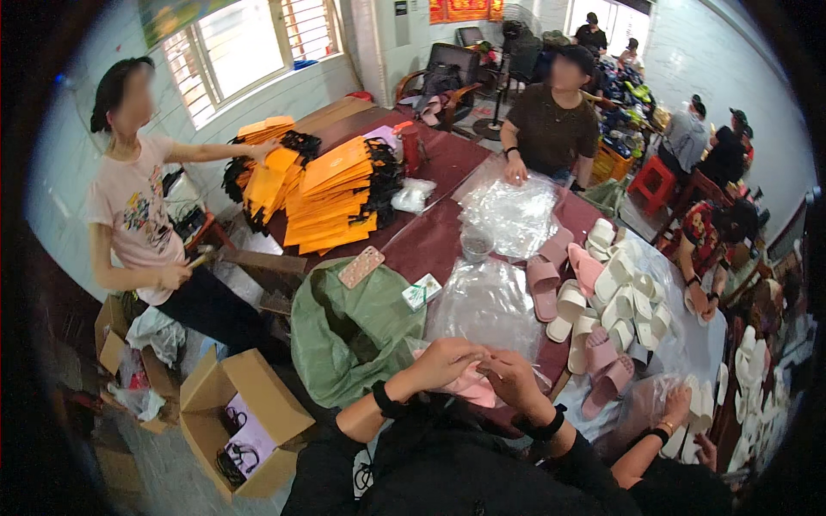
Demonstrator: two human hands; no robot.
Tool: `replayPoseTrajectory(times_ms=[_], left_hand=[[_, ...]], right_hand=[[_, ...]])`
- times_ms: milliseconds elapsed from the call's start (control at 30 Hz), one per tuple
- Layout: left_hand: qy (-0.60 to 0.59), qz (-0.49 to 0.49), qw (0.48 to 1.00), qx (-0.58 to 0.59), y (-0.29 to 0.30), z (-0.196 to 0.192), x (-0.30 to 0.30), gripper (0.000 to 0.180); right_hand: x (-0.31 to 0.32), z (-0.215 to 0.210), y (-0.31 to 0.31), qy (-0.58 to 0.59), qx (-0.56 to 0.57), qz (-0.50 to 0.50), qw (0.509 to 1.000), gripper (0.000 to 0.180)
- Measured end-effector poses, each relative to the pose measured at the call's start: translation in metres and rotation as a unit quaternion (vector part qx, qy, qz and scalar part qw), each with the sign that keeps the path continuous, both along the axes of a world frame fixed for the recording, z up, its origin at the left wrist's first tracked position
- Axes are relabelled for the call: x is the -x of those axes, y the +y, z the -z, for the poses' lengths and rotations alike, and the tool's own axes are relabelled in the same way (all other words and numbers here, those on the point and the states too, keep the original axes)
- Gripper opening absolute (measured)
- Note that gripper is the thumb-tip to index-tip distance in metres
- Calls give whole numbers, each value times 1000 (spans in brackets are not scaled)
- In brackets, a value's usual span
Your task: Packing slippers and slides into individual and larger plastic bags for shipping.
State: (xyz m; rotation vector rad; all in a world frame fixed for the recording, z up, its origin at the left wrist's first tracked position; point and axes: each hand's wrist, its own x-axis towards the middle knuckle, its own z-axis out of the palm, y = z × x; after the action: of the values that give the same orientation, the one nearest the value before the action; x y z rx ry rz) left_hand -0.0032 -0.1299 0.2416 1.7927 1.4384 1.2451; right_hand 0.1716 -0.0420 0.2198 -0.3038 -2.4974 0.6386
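Note:
Close in front of me, my left hand [447,363] and my right hand [513,378] meet with bent fingers, pinching the upper edge of a clear plastic bag with something pink [473,385] in it. The pink thing looks like a slipper, but my hands cover much of it. Just beyond lies a stack of flat clear bags [486,301]. To the left, a green woven sack [344,365] hangs over the table edge, with a pink phone case [361,267] and a small white-green box [422,292] on it.
Pink and white slippers [615,288] crowd the table's right side. A co-worker's hand [675,406] handles plastic there. Opposite, another person touches clear bags [509,215]. Orange bags [331,198] are piled at the far left, beside a standing person. An open carton [267,396] stands on the floor.

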Motion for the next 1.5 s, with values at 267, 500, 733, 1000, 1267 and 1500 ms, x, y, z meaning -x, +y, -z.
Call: replayPoseTrajectory(times_ms=[267,500,733,1000,1267,1500], left_hand=[[-333,-205,919,42,-55,51,75,37],[-212,-435,831,275,-123,178,163,33],[-69,-341,897,274,-156,320,225,41],[230,-205,820,482,-111,266,299,67],[382,-124,630,664,-117,301,356,82],[342,-139,370,852,-114,291,391,89]], right_hand=[[40,-8,-15,65,38,-96,993,10],[87,-19,-19,68,242,-117,961,15],[152,-22,-37,97,226,-201,948,15],[185,0,-51,164,387,-166,892,16],[217,2,-67,100,408,-160,893,18],[225,12,-63,77,424,-130,893,18]])
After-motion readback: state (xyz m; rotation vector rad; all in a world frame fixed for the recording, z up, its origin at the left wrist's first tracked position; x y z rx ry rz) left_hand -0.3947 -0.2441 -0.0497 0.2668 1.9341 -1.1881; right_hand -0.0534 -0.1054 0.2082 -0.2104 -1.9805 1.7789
